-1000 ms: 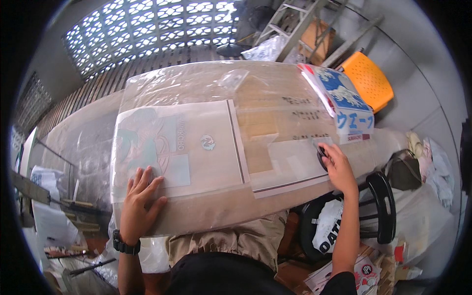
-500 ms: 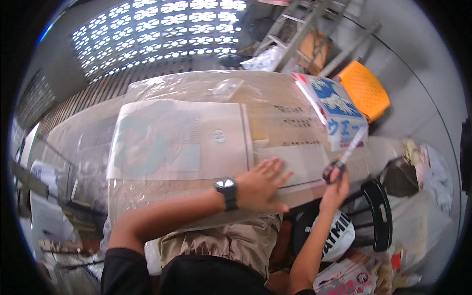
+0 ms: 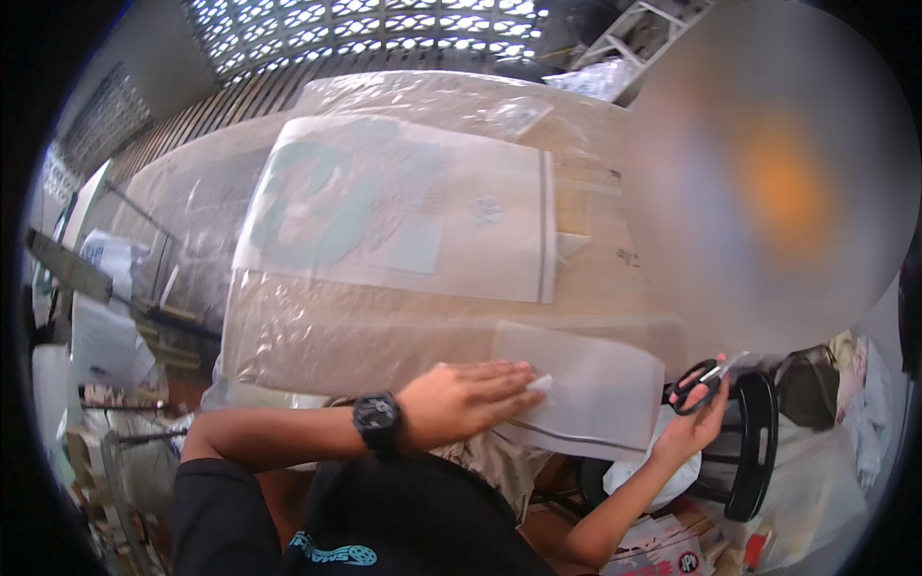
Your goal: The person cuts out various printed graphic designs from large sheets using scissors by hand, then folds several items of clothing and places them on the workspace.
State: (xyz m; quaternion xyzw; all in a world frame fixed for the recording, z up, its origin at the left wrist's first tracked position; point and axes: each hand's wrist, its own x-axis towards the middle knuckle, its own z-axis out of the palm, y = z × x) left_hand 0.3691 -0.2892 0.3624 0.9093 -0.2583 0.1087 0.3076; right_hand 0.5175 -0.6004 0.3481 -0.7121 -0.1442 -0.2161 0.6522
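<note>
Fingers together and thumb hidden, my left hand (image 3: 471, 398) grips the left side of a small frosted plastic bag (image 3: 600, 389). A little white crumpled bit shows at its fingertips. The bag lies at the table's near edge, its dark-striped border toward me. In my right hand (image 3: 693, 432) is a pair of black-handled scissors (image 3: 693, 386), held just beyond the bag's right edge with the blades pointing away to the right. A larger frosted bag (image 3: 490, 259) with a pale green printed picture lies flat farther back on the table.
Clear plastic film covers the brown table (image 3: 317, 317). A small clear packet (image 3: 519, 115) lies near its far edge. A black chair (image 3: 759, 446) stands by my right arm. A large blurred grey round shape (image 3: 691, 96) hides the upper right. A ladder (image 3: 643, 29) stands behind.
The small bag has come toward me with my left hand, which has shifted from lying spread on it to gripping its left side. The view has shifted, and a blur covers the upper right.
</note>
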